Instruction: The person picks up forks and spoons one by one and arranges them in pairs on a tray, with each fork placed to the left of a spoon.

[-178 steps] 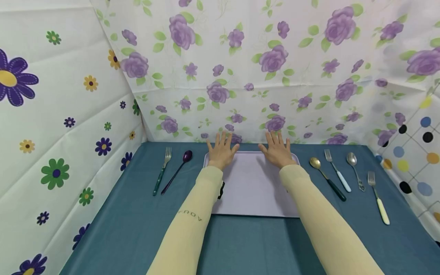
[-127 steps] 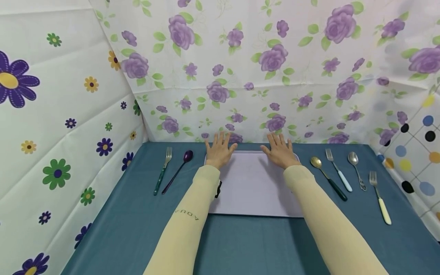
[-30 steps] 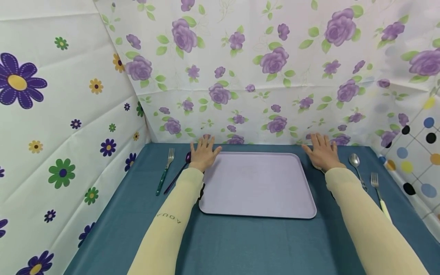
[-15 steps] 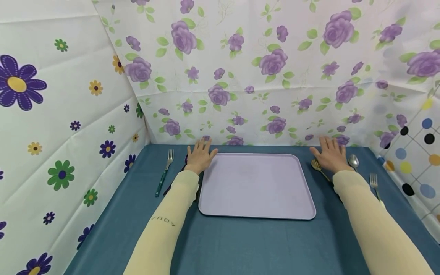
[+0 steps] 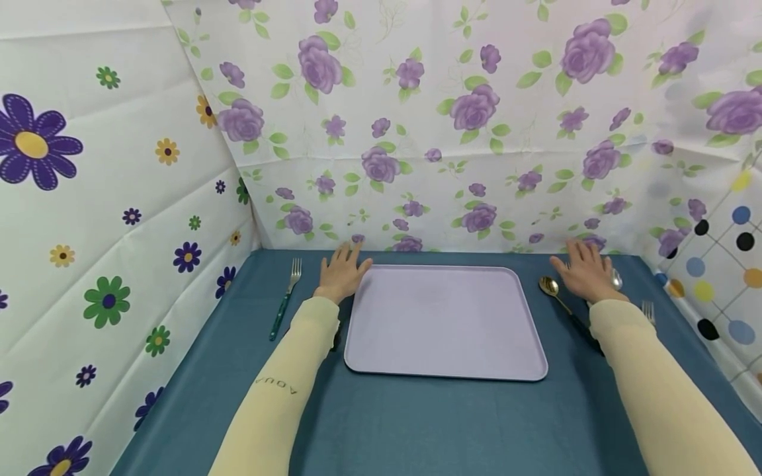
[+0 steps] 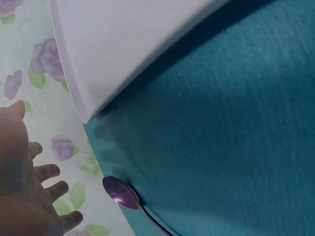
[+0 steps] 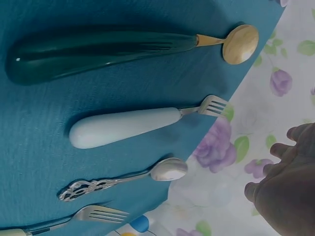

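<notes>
Flanking a tray [image 5: 446, 324], both spread wide: left hand [image 5: 342, 274] near a purple spoon [image 6: 120, 191], right hand [image 5: 586, 272] near a white fork [image 7: 125, 129].

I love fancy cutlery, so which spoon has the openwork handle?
The silver spoon, between the white-handled fork and the cream-handled fork. The gold spoon has a solid green handle, the purple spoon a plain one, where visible.

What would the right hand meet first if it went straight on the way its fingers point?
Most likely the rose-printed backdrop straight ahead of the right hand; how close it is cannot be judged surely.
</notes>
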A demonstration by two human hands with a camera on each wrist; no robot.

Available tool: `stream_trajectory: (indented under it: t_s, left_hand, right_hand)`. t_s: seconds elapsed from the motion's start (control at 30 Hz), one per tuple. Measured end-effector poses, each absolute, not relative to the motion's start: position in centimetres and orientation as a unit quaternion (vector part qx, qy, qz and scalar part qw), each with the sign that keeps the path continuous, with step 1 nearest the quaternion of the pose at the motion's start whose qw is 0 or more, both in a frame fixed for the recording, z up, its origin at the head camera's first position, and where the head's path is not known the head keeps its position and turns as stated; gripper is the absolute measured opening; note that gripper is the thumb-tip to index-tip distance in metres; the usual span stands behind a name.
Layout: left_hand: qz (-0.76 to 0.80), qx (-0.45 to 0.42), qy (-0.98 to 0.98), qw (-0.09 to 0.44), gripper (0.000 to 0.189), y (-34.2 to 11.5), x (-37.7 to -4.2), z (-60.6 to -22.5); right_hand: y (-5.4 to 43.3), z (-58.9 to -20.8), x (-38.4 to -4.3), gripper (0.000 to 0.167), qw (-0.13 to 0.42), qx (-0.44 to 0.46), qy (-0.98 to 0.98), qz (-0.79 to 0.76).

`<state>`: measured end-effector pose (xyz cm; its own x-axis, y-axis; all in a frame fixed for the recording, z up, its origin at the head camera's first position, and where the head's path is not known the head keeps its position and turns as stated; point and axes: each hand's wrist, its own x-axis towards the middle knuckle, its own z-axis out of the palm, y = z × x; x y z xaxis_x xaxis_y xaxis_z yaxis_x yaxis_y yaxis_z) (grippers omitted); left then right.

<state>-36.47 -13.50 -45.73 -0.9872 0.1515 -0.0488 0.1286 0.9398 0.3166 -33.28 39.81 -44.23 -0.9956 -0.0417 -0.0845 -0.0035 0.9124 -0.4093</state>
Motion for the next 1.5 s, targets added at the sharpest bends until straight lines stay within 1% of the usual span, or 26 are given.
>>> stream_trajectory:
  t_s: [0.3,0.53,0.77,0.87,1.07,1.27,1.5]
  left_hand:
    - [0.153,0.071,0.985,0.042,0.072,-14.0,-36.2,-46.3]
    - [0.153,0.072,0.984,0.045,0.072,-14.3,-36.2,-46.5]
    - [0.156,0.073,0.984,0.047,0.071,-14.2,-35.6,-46.2]
    - [0.151,0.076,0.985,0.042,0.069,-14.1,-35.0,-46.0]
    - [0.152,0.087,0.984,0.038,0.067,-13.9,-34.0,-45.9]
    - [0.166,0.089,0.982,0.03,0.066,-13.9,-33.9,-45.7]
    - [0.211,0.085,0.972,0.058,0.068,-13.9,-33.4,-45.5]
  right_hand:
    - [40.8,-44.5,-32.8,0.09,0.051,-0.007,0.974,-0.22]
    - [41.7,-44.9,-32.5,0.094,0.049,0.001,0.976,-0.214]
    - [41.9,-45.7,-32.1,0.087,0.032,-0.001,0.979,-0.199]
    - [42.0,-45.9,-32.1,0.086,0.039,0.0,0.98,-0.195]
    - [42.1,-46.3,-31.8,0.085,0.073,0.013,0.978,-0.193]
    - [42.1,-46.5,-31.4,0.081,0.075,0.014,0.974,-0.211]
    - [42.1,-46.5,-31.1,0.075,0.067,0.011,0.977,-0.204]
